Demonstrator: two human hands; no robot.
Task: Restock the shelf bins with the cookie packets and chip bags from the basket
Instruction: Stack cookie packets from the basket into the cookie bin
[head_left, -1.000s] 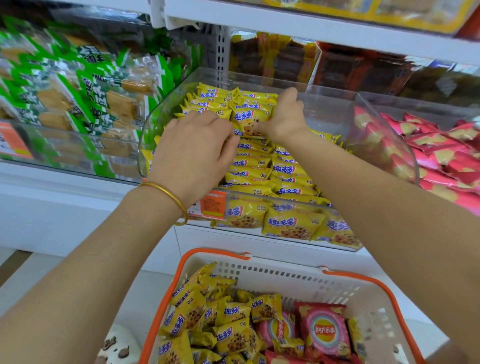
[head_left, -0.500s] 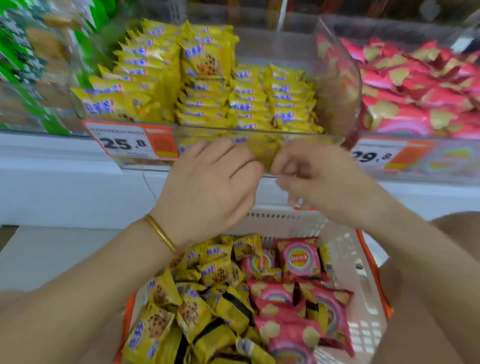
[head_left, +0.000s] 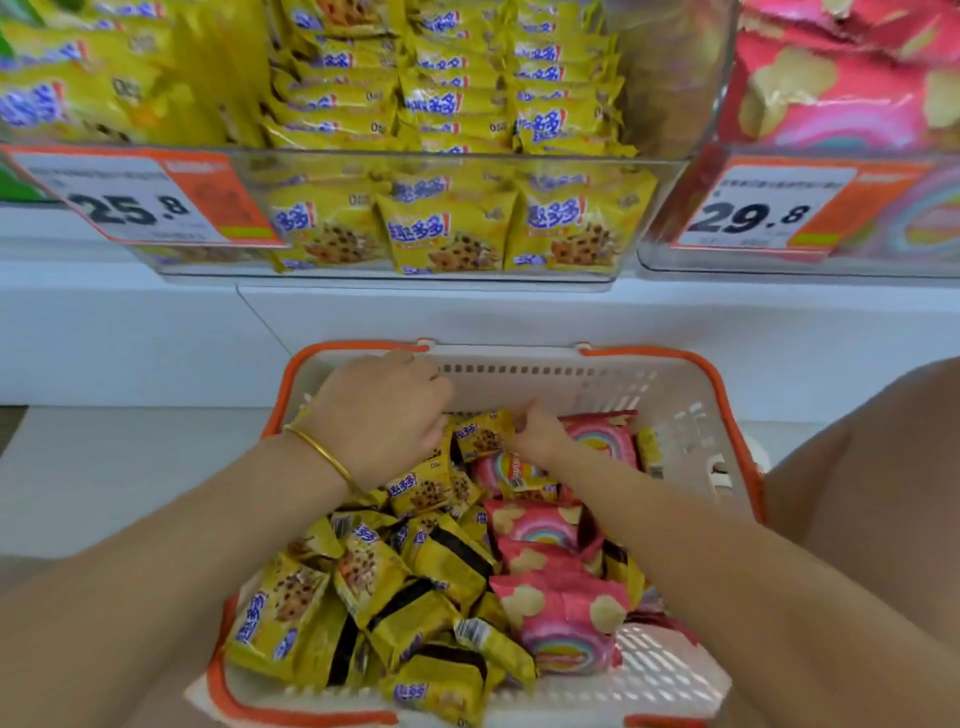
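Observation:
A white basket with an orange rim sits below the shelf. It holds yellow cookie packets on the left and pink chip bags on the right. My left hand is down at the basket's far left, fingers curled onto the yellow packets with the fingertips hidden. My right hand pinches the corner of one yellow cookie packet near the far wall. Above, a clear bin is packed with rows of the same yellow packets.
A second clear bin to the right holds pink chip bags. Price tags reading 25.8 and 29.8 hang on the bin fronts. A white shelf ledge runs between the bins and the basket.
Both hands have come down from the yellow bin on the shelf into the basket. The view has tilted downward, and my right hand now pinches a packet in the basket.

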